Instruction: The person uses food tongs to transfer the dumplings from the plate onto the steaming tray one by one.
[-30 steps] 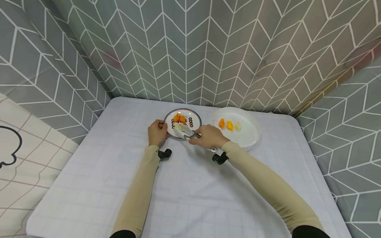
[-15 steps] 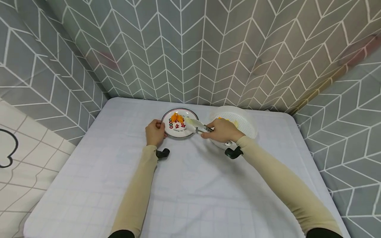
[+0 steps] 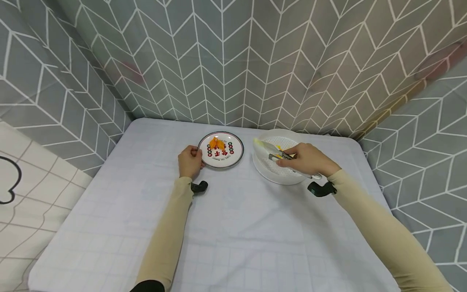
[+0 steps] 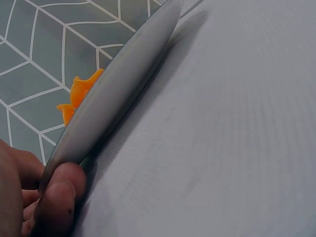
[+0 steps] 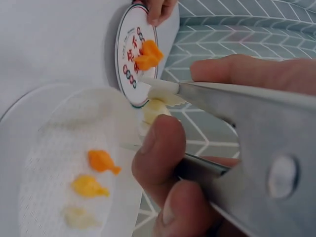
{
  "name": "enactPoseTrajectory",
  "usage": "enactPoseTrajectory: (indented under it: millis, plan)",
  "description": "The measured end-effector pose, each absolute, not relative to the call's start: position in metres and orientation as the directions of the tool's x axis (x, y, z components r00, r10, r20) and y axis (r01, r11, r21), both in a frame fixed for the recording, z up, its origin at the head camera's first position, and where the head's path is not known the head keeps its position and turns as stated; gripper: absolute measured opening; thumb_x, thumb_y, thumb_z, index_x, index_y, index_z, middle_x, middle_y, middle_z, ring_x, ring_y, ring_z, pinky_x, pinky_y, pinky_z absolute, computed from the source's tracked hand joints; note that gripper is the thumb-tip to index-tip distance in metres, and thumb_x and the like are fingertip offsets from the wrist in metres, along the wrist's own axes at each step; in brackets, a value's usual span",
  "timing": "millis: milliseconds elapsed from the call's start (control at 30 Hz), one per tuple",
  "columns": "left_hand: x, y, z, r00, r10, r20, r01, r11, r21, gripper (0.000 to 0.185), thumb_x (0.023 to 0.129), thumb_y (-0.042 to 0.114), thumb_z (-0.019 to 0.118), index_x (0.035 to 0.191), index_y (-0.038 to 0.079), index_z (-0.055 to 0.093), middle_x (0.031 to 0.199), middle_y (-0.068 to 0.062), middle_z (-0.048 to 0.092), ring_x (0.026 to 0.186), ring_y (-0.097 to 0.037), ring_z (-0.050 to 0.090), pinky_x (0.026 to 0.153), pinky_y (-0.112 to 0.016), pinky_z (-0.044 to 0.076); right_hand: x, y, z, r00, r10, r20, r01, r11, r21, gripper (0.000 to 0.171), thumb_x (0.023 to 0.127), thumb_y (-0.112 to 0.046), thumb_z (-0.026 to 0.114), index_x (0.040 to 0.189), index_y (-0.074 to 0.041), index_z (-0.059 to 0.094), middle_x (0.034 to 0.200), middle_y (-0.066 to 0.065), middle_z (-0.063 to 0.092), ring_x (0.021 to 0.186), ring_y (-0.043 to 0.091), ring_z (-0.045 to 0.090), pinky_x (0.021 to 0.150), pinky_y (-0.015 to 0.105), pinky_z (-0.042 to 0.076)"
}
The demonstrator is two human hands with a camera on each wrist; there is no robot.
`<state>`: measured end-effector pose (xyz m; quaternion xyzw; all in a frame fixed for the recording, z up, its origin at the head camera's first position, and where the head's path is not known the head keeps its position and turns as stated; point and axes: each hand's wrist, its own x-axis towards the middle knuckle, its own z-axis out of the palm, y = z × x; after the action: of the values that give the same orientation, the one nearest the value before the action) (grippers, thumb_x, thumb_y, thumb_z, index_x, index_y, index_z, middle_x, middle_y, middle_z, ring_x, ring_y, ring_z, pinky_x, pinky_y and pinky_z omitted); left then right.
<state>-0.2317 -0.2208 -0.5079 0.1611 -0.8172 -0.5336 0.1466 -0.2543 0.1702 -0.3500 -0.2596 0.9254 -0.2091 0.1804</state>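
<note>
So the right hand [image 3: 304,159] squeezes the tongs [image 3: 271,152] on a pale piece [image 3: 258,142] over the white basket [image 3: 277,174], mid-transfer. Left hand [image 3: 189,161] pinches the plate [image 3: 233,159] rim. Next I'd guess: lower, loosen gently.

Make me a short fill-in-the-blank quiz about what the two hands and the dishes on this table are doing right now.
1. The left hand holds the rim of the patterned ____.
2. The right hand grips metal ____ over the white perforated tray.
3. The food pieces on the plate are ____ in colour.

Missing words: plate; tongs; orange
</note>
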Motion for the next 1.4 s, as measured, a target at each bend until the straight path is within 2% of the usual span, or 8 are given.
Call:
enactPoseTrajectory:
  millis: [67,267,600,967,1133,1267,1400]
  plan:
    - [-0.233,-0.220,-0.509,-0.907,-0.415,0.068,-0.105,0.382,0.918,0.026,0.108,0.014,0.060,0.126,-0.005,0.063,0.094,-0.018,0.071,0.054,-0.014,0.066,0.048,-0.024,0.059,-0.250,0.183,-0.350,-0.810,-0.535,-0.241,-0.378,0.790,-0.482,0.067,0.098,-0.053,0.069,0.143,-0.003,0.066,0.067,-0.002,0.054,0.055,0.013,0.050,0.053,0.030,0.042]
    - [-0.236,-0.220,-0.510,-0.904,-0.420,0.083,-0.103,0.402,0.910,0.025,0.108,0.014,0.060,0.125,-0.004,0.064,0.092,-0.018,0.071,0.054,-0.014,0.066,0.048,-0.024,0.058,-0.240,0.207,-0.356,-0.811,-0.505,-0.296,-0.339,0.818,-0.465,0.070,0.097,-0.054,0.071,0.142,0.000,0.065,0.060,-0.006,0.042,0.053,0.012,0.044,0.051,0.028,0.037]
    - [-0.234,-0.219,-0.510,-0.899,-0.429,0.082,-0.111,0.404,0.908,0.026,0.108,0.015,0.059,0.125,-0.004,0.064,0.092,-0.017,0.071,0.054,-0.014,0.065,0.047,-0.022,0.057,-0.242,0.212,-0.369,-0.796,-0.509,-0.329,-0.344,0.826,-0.446,0.065,0.097,-0.053,0.071,0.135,-0.001,0.071,0.059,-0.007,0.039,0.054,0.011,0.040,0.053,0.027,0.033]
    - [-0.234,-0.219,-0.508,-0.901,-0.424,0.090,-0.098,0.401,0.911,0.026,0.108,0.015,0.060,0.125,-0.004,0.063,0.092,-0.017,0.071,0.053,-0.013,0.065,0.047,-0.022,0.057,-0.248,0.210,-0.379,-0.780,-0.519,-0.349,-0.362,0.830,-0.424,0.071,0.096,-0.053,0.072,0.138,0.003,0.067,0.061,-0.006,0.046,0.055,0.011,0.044,0.056,0.029,0.038]
    - [-0.234,-0.220,-0.507,-0.901,-0.423,0.090,-0.095,0.397,0.913,0.026,0.108,0.014,0.060,0.126,-0.005,0.063,0.092,-0.018,0.071,0.053,-0.012,0.064,0.047,-0.021,0.057,-0.247,0.208,-0.377,-0.780,-0.520,-0.348,-0.364,0.829,-0.424,0.066,0.096,-0.053,0.072,0.134,0.000,0.071,0.063,-0.006,0.047,0.058,0.012,0.046,0.057,0.029,0.037]
    - [-0.234,-0.220,-0.508,-0.902,-0.423,0.089,-0.104,0.411,0.906,0.027,0.108,0.014,0.059,0.126,-0.005,0.064,0.094,-0.019,0.072,0.052,-0.011,0.064,0.047,-0.021,0.056,-0.243,0.209,-0.372,-0.778,-0.514,-0.360,-0.352,0.832,-0.429,0.058,0.096,-0.056,0.071,0.127,-0.007,0.077,0.061,-0.007,0.045,0.059,0.013,0.045,0.056,0.029,0.037]
    - [-0.234,-0.220,-0.508,-0.903,-0.420,0.087,-0.103,0.410,0.906,0.026,0.108,0.014,0.060,0.126,-0.005,0.064,0.093,-0.019,0.072,0.052,-0.012,0.064,0.047,-0.021,0.057,-0.240,0.212,-0.363,-0.780,-0.490,-0.389,-0.316,0.845,-0.431,0.064,0.094,-0.061,0.071,0.130,-0.009,0.076,0.063,-0.007,0.043,0.062,0.013,0.045,0.058,0.029,0.036]
